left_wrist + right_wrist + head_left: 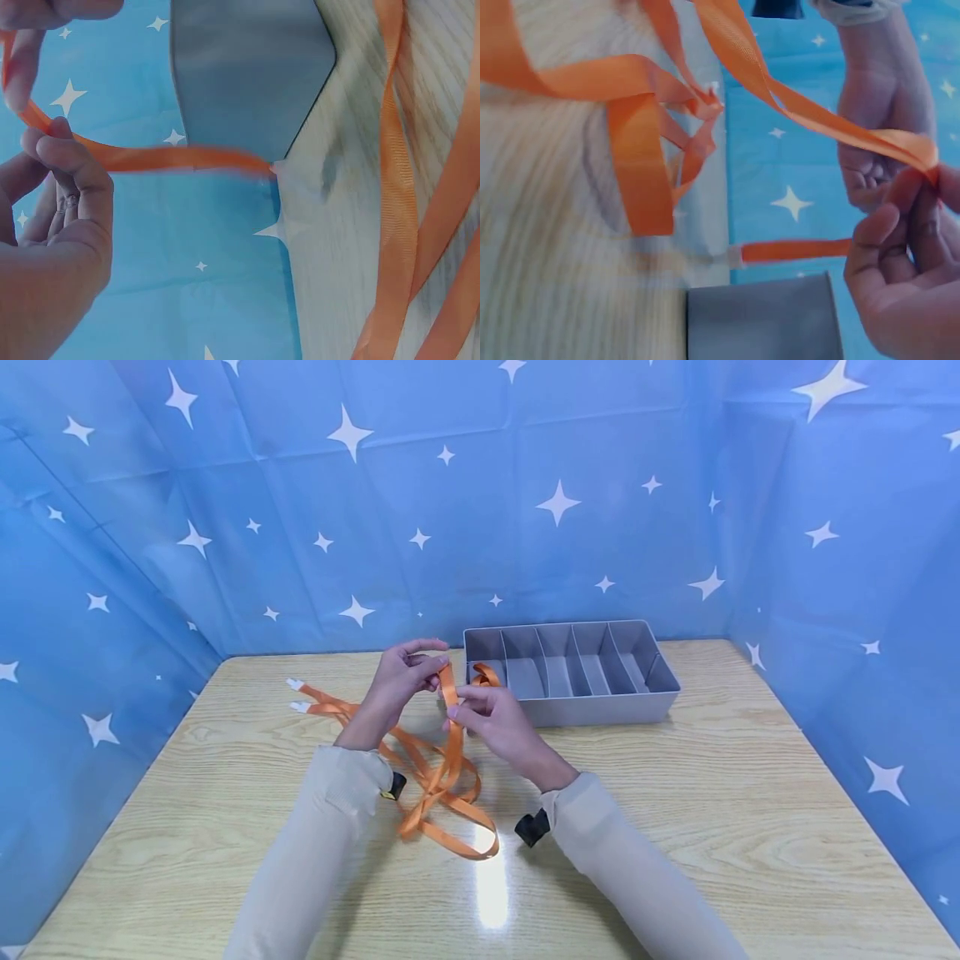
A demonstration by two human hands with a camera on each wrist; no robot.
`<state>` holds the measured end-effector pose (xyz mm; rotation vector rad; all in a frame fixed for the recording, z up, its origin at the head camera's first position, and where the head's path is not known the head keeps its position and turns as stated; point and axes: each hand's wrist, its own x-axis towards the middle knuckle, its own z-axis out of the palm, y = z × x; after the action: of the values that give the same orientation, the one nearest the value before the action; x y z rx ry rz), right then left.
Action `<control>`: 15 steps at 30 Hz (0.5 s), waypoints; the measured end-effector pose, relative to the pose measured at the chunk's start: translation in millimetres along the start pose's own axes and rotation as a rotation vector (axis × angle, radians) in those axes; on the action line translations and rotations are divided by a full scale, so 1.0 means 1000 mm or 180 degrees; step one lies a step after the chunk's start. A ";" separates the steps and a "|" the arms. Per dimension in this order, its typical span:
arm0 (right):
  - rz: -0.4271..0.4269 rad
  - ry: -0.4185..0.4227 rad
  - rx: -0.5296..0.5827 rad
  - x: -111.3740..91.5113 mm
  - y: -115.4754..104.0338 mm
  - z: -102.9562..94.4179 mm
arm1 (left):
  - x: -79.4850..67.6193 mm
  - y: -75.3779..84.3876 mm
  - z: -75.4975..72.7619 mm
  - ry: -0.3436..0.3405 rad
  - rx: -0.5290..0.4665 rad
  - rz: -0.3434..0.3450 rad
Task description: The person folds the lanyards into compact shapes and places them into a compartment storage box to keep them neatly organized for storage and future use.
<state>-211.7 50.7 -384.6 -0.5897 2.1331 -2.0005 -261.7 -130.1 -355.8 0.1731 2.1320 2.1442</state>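
An orange ribbon [449,687] runs between the two hands, in front of the left end of a grey compartment box [600,710]. My left hand [401,683] pinches it near the top between thumb and fingers. Slightly lower, my right hand [497,717] also pinches it. From the hands a white-tipped end [780,251] hangs, blurred, in the right wrist view. More orange ribbon [457,847] lies in loose crossing loops on the table below. In the left wrist view, the left hand [71,217] has its thumb and fingers closed on the ribbon.
The grey box has several compartments split by thin dividers and stands at the back of the wooden table [675,827]. White ribbon tips [298,706] lie left of the left wrist. A blue star-patterned curtain [420,485] hangs behind and at both sides.
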 end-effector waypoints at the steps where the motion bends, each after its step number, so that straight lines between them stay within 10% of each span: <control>1: 0.0008 -0.0019 0.0057 0.000 -0.001 -0.002 | 0.000 0.001 0.000 -0.0029 0.0026 0.0040; 15: -0.0413 -0.0232 0.0484 -0.002 -0.017 -0.021 | -0.007 0.005 0.001 -0.0364 0.0284 0.0301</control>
<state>-214.5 70.8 -365.8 -0.7808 1.9257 -2.1486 -255.1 -130.4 -351.1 0.4021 2.1964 2.0343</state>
